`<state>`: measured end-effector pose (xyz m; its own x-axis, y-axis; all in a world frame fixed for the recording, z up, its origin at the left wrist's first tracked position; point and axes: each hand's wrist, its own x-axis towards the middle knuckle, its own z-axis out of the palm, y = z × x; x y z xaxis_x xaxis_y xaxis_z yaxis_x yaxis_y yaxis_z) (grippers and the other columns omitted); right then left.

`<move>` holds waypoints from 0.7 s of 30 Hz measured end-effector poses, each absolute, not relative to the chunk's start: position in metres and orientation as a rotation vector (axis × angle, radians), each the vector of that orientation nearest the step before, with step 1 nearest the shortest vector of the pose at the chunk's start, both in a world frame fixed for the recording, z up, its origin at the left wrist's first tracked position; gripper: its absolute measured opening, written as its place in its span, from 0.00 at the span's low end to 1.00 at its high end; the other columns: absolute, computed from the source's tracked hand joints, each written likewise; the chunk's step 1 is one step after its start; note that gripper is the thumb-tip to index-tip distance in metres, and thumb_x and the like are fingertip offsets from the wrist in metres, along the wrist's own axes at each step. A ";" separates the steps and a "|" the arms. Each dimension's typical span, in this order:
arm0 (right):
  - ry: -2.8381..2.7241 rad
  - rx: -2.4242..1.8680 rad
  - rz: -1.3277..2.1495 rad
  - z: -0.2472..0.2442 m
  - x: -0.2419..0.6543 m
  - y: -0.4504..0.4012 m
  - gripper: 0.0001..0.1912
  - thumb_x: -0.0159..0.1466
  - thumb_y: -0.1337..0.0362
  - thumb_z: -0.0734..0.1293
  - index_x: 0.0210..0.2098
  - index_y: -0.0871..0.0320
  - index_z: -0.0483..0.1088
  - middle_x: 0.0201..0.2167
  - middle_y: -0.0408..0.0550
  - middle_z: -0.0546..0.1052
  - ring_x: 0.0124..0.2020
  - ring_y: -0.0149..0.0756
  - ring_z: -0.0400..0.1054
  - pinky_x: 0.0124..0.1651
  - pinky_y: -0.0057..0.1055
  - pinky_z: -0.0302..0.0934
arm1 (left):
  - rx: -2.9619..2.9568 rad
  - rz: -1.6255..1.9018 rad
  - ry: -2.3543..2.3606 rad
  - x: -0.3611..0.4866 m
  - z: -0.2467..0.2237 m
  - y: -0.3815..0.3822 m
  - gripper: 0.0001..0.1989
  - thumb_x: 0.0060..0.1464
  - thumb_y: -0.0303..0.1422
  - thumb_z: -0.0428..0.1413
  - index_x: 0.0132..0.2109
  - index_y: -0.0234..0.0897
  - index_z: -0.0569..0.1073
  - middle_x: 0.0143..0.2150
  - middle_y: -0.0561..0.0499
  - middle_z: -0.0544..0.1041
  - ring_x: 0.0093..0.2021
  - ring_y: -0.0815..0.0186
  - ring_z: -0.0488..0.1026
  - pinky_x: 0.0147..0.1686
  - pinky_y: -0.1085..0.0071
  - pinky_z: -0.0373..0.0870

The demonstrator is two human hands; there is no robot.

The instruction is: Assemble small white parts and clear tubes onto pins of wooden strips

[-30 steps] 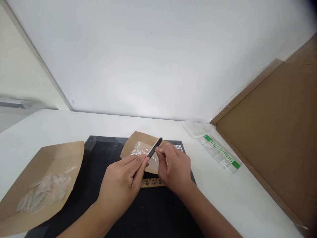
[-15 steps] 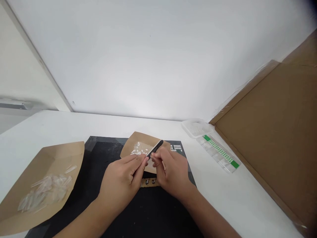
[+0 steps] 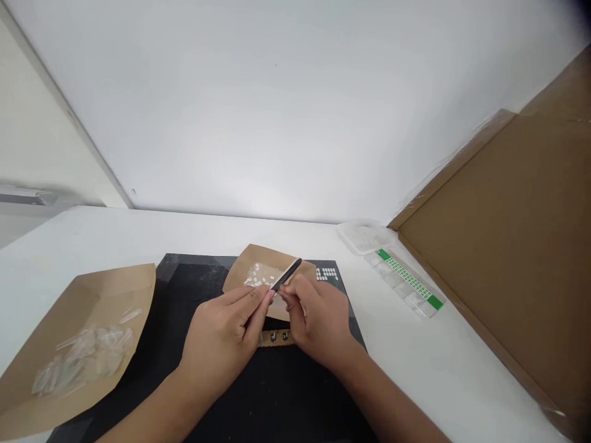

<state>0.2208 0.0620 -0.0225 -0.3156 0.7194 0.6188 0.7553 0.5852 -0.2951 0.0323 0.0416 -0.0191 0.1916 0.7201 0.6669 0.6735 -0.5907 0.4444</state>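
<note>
A slim black stick with a pale edge [image 3: 288, 275] slants up and right over the small paper tray [image 3: 235, 278]. My left hand [image 3: 226, 329] pinches its lower end between thumb and fingertips. My right hand [image 3: 321, 317] is closed close beside it, with thumb and forefinger pressed together at the stick's lower part. Whatever lies between those right fingertips is too small to make out. Small white oval pieces [image 3: 253, 282] lie in the tray behind my hands. Below my fingers, a brown strip with dark round parts [image 3: 277, 336] rests on the black mat [image 3: 277, 394].
At the left stands a larger paper tray [image 3: 133, 286] with clear plastic pieces [image 3: 87, 357]. White oval stickers [image 3: 327, 273] are on the mat's far right corner. Further right lie a green-marked clear strip [image 3: 410, 283] and a clear plastic tray [image 3: 362, 237], beside a cardboard wall [image 3: 503, 246].
The black stick has turned slightly between my fingers. Both hands keep nearly the same place and grip, and the view has shifted a little.
</note>
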 end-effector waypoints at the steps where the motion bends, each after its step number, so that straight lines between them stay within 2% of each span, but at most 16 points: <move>1: -2.050 -1.171 -0.074 -0.023 0.221 0.063 0.12 0.73 0.67 0.62 0.32 0.53 0.62 0.27 0.42 0.76 0.26 0.34 0.68 0.31 0.30 0.52 | 2.379 1.392 1.393 0.032 -0.019 0.041 0.10 0.68 0.31 0.57 0.43 0.34 0.84 0.37 0.47 0.86 0.31 0.65 0.83 0.34 0.72 0.79; 4: -2.006 -1.163 -0.050 -0.023 0.222 0.066 0.10 0.73 0.66 0.63 0.34 0.53 0.63 0.30 0.43 0.78 0.28 0.34 0.70 0.32 0.30 0.55 | 2.367 1.408 1.419 0.032 -0.020 0.041 0.10 0.68 0.31 0.57 0.44 0.34 0.83 0.37 0.47 0.86 0.32 0.65 0.83 0.34 0.72 0.79; 9: -2.014 -1.122 0.112 -0.019 0.229 0.063 0.08 0.73 0.66 0.64 0.35 0.53 0.65 0.30 0.42 0.78 0.29 0.34 0.72 0.32 0.29 0.58 | 2.440 1.314 1.440 0.032 -0.021 0.042 0.10 0.70 0.33 0.55 0.48 0.36 0.82 0.41 0.47 0.86 0.32 0.65 0.82 0.36 0.71 0.78; 12: -1.872 -1.086 0.368 -0.019 0.238 0.063 0.06 0.73 0.63 0.65 0.37 0.53 0.67 0.31 0.42 0.77 0.27 0.32 0.71 0.33 0.30 0.63 | 2.581 1.318 1.489 0.030 -0.017 0.041 0.10 0.71 0.33 0.55 0.49 0.35 0.80 0.41 0.47 0.85 0.33 0.63 0.82 0.34 0.70 0.75; 16: -1.549 -1.016 0.768 -0.021 0.249 0.066 0.08 0.74 0.58 0.67 0.39 0.53 0.66 0.32 0.42 0.77 0.23 0.29 0.68 0.28 0.28 0.65 | 2.779 1.274 1.590 0.028 -0.014 0.040 0.09 0.70 0.33 0.56 0.52 0.36 0.79 0.42 0.49 0.85 0.35 0.62 0.82 0.31 0.69 0.70; 21: -1.457 -0.950 0.900 -0.023 0.247 0.062 0.08 0.73 0.58 0.69 0.40 0.54 0.69 0.31 0.42 0.77 0.26 0.29 0.71 0.31 0.28 0.67 | 2.877 1.181 1.591 0.027 -0.016 0.038 0.12 0.71 0.36 0.55 0.55 0.39 0.78 0.41 0.51 0.84 0.34 0.62 0.81 0.28 0.67 0.66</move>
